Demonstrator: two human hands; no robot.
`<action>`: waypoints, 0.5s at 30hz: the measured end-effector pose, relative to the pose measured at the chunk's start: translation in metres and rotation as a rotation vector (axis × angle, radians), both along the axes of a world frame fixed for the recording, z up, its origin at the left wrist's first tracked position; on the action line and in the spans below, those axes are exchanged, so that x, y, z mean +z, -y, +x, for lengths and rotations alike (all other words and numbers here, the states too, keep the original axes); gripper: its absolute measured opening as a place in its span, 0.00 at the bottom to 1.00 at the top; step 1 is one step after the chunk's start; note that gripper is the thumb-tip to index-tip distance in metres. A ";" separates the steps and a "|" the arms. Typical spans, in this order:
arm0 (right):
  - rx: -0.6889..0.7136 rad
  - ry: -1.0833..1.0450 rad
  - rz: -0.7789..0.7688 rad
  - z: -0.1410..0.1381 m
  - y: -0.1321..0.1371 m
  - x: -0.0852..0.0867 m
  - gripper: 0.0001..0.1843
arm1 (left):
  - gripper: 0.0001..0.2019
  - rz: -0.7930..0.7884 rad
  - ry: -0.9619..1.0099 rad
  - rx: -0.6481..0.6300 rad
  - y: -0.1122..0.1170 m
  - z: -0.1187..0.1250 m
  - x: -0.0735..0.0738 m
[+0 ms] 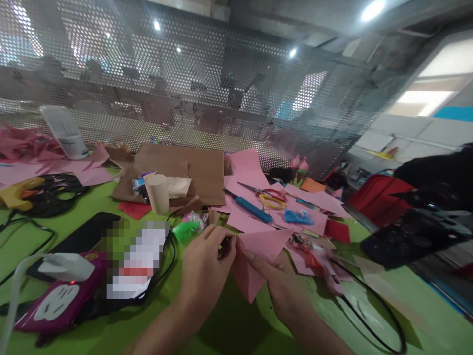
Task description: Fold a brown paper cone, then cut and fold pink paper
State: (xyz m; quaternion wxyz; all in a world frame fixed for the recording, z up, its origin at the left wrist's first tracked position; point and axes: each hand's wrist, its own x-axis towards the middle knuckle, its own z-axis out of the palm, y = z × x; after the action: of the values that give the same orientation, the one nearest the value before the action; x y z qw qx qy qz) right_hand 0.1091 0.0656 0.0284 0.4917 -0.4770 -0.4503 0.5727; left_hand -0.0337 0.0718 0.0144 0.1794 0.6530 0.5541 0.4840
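Observation:
Both of my hands hold a folded piece of pink paper (260,256) low over the green table (229,325), near its front middle. My left hand (207,264) is closed, pinching the paper's upper left corner with fingers curled. My right hand (275,278) grips the paper from below, thumb lying across its face. The paper is creased into a pointed, triangle-like shape, with its lower tip pointing down between my wrists.
More pink sheets (254,192), red-handled scissors (268,193), a blue-handled tool (251,207), brown paper (192,170), a paper roll (157,192), a yellow glue gun (16,191), a phone (79,239), a pink power bank (55,301) and cables (369,315) lie around. A perforated metal screen (185,79) stands behind.

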 end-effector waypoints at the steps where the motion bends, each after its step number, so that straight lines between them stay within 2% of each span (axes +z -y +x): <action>1: 0.000 -0.003 0.005 0.000 0.000 0.000 0.19 | 0.06 0.002 -0.001 0.008 0.000 0.000 0.000; 6: 0.017 -0.037 0.032 -0.001 0.001 -0.004 0.17 | 0.06 0.013 -0.008 0.020 0.000 0.003 -0.002; 10: 0.016 -0.040 -0.001 -0.001 0.003 -0.003 0.19 | 0.07 0.015 -0.001 0.012 0.000 0.002 -0.001; 15: 0.002 -0.012 -0.010 -0.003 0.006 0.002 0.21 | 0.07 -0.055 0.176 -0.090 -0.001 0.002 -0.001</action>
State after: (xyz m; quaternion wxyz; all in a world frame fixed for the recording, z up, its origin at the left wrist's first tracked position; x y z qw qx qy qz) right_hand 0.1063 0.0599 0.0306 0.4916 -0.4756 -0.4449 0.5781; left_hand -0.0320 0.0725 0.0130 0.2669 0.6268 0.5196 0.5156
